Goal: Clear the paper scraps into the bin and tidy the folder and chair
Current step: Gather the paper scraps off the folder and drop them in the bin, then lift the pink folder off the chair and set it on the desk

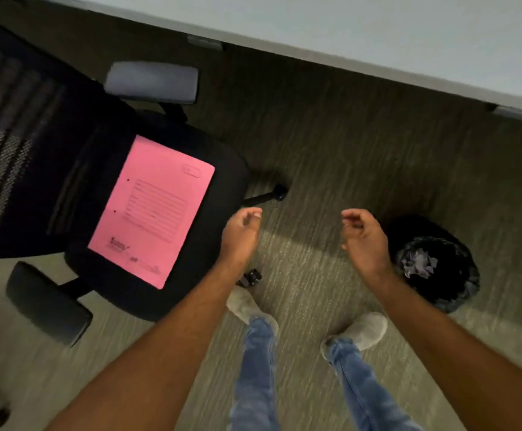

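Both hands, left point(241, 236) and right point(366, 241), hang loosely curled, empty, over striped carpet point(331, 144).

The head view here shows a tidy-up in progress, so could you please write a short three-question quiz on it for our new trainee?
1. True or false: the pink folder lies flat on the seat of the office chair.
2. Multiple choice: the paper scraps are A) scattered on the carpet, B) inside the black-lined bin, C) on top of the folder.
3. Short answer: what do the left hand and right hand hold?

Key
1. True.
2. B.
3. Nothing visible; both hang loosely curled above the carpet, the right one next to the bin.
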The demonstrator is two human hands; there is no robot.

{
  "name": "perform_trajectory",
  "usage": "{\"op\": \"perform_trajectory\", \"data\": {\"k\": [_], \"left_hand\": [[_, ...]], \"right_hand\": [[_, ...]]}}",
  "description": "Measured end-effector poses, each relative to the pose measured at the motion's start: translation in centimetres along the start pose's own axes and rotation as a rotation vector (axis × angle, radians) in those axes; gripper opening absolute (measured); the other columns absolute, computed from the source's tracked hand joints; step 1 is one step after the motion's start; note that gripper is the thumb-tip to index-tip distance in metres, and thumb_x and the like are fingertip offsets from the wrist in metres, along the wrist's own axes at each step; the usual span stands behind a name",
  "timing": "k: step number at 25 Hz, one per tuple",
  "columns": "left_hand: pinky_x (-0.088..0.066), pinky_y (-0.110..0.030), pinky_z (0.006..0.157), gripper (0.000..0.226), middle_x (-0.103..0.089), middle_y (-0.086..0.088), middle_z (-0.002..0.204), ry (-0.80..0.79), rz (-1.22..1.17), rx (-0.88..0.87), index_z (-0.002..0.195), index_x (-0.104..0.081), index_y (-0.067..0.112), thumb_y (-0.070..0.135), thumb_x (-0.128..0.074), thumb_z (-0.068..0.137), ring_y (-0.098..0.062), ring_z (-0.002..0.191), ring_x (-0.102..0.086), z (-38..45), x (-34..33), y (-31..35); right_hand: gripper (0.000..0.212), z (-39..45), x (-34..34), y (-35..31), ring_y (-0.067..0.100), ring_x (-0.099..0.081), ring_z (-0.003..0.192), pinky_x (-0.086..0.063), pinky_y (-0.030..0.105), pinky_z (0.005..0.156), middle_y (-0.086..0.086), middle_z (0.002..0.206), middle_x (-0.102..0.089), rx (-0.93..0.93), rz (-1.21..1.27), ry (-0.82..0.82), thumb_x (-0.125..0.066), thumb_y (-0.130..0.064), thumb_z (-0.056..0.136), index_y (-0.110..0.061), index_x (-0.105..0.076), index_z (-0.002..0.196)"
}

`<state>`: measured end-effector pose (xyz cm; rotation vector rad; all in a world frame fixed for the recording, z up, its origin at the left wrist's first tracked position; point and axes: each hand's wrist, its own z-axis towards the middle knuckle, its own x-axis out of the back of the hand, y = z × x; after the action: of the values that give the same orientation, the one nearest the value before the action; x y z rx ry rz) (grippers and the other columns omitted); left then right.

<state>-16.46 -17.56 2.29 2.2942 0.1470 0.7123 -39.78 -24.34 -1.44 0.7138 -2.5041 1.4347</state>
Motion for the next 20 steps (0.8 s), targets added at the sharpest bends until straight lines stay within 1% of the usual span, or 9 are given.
{"op": "perform_trajectory", "data": {"k": [3, 6, 8, 11, 13, 15, 17, 18, 20], "left_hand": [[-0.054, -0.051, 0.099, 0.017, -0.069, 0.012, 0.102, 0.122, -0.056, 0.047, 0.097, -0.07, 0.036, 0.031, -0.053, 0.094, -0.02, 0.107, -0.066, 1.5, 8.1, -1.7], [-0.051, -0.039, 0.102, 0.022, -0.067, 0.005, 0.113, 0.224, -0.091, 0.101, 0.112, -0.07, 0.023, 0.021, -0.051, 0.101, -0.018, 0.11, -0.061, 3.0, 15.1, -4.6], [-0.05, -0.034, 0.098, 0.024, -0.066, 0.002, 0.121, 0.272, -0.071, 0.134, 0.119, -0.068, 0.019, 0.02, -0.05, 0.103, -0.018, 0.112, -0.06, 4.4, 19.0, -7.1], [-0.057, -0.039, 0.087, 0.019, -0.064, -0.001, 0.123, 0.325, -0.036, 0.189, 0.113, -0.065, 0.028, 0.031, -0.051, 0.101, -0.024, 0.108, -0.064, 7.4, 24.1, -10.6], [-0.06, -0.043, 0.084, 0.018, -0.059, -0.003, 0.131, 0.354, 0.014, 0.197, 0.113, -0.064, 0.031, 0.033, -0.054, 0.098, -0.027, 0.113, -0.063, 9.5, 26.5, -12.4], [-0.055, -0.039, 0.09, 0.034, -0.048, -0.007, 0.145, 0.371, 0.178, 0.207, 0.13, -0.06, 0.022, 0.031, -0.06, 0.097, -0.029, 0.127, -0.053, 11.4, 28.4, -13.9], [-0.046, -0.049, 0.106, 0.049, -0.038, -0.009, 0.157, 0.334, 0.325, 0.239, 0.14, -0.052, 0.021, 0.036, -0.063, 0.095, -0.034, 0.141, -0.039, 13.0, 29.7, -15.3], [-0.043, -0.053, 0.11, 0.055, -0.034, -0.009, 0.16, 0.304, 0.343, 0.265, 0.144, -0.047, 0.022, 0.038, -0.063, 0.095, -0.035, 0.144, -0.035, 13.6, 30.1, -15.8], [-0.044, -0.047, 0.107, 0.067, -0.037, -0.008, 0.159, 0.236, 0.291, 0.319, 0.154, -0.035, 0.023, 0.039, -0.062, 0.096, -0.034, 0.142, -0.041, 14.5, 30.8, -16.4]], "right_hand": [[0.02, -0.8, -6.6, -5.2, 0.021, -0.069, 0.097, -0.06, 0.055, 0.086, 0.002, 0.11, -0.069, 0.035, -0.003, -0.053, -0.057, -0.026, 0.095, -0.042, -0.064, 0.104], [0.019, -1.6, -14.4, -8.3, 0.026, -0.07, 0.095, -0.06, 0.056, 0.086, 0.005, 0.106, -0.07, 0.048, 0.048, -0.111, -0.058, -0.022, 0.094, -0.035, -0.066, 0.106], [0.022, -2.2, -19.3, -9.9, 0.028, -0.069, 0.093, -0.058, 0.053, 0.086, 0.006, 0.104, -0.07, -0.003, 0.126, -0.141, -0.058, -0.012, 0.094, -0.029, -0.064, 0.106], [0.026, -3.3, -26.0, -11.8, 0.019, -0.063, 0.092, -0.054, 0.041, 0.078, 0.005, 0.114, -0.064, -0.158, 0.24, -0.204, -0.054, 0.001, 0.099, -0.019, -0.056, 0.115], [0.029, -3.9, -29.3, -12.2, 0.019, -0.062, 0.095, -0.054, 0.041, 0.082, 0.001, 0.113, -0.062, -0.248, 0.263, -0.218, -0.054, 0.0, 0.1, -0.018, -0.05, 0.122], [0.032, -4.1, -31.8, -12.0, 0.016, -0.063, 0.096, -0.054, 0.042, 0.086, -0.002, 0.112, -0.063, -0.327, 0.262, -0.227, -0.056, -0.004, 0.101, -0.018, -0.045, 0.128], [0.035, -4.0, -33.6, -11.6, 0.017, -0.065, 0.1, -0.056, 0.041, 0.085, 0.002, 0.116, -0.066, -0.4, 0.24, -0.229, -0.056, -0.007, 0.099, -0.017, -0.044, 0.13], [0.036, -3.8, -34.1, -11.5, 0.019, -0.066, 0.103, -0.057, 0.04, 0.084, 0.005, 0.119, -0.067, -0.422, 0.22, -0.23, -0.056, -0.007, 0.098, -0.016, -0.045, 0.131], [0.039, -3.5, -34.9, -11.7, 0.022, -0.066, 0.106, -0.057, 0.037, 0.083, 0.008, 0.123, -0.065, -0.448, 0.166, -0.205, -0.057, -0.008, 0.096, -0.015, -0.046, 0.133]]}}
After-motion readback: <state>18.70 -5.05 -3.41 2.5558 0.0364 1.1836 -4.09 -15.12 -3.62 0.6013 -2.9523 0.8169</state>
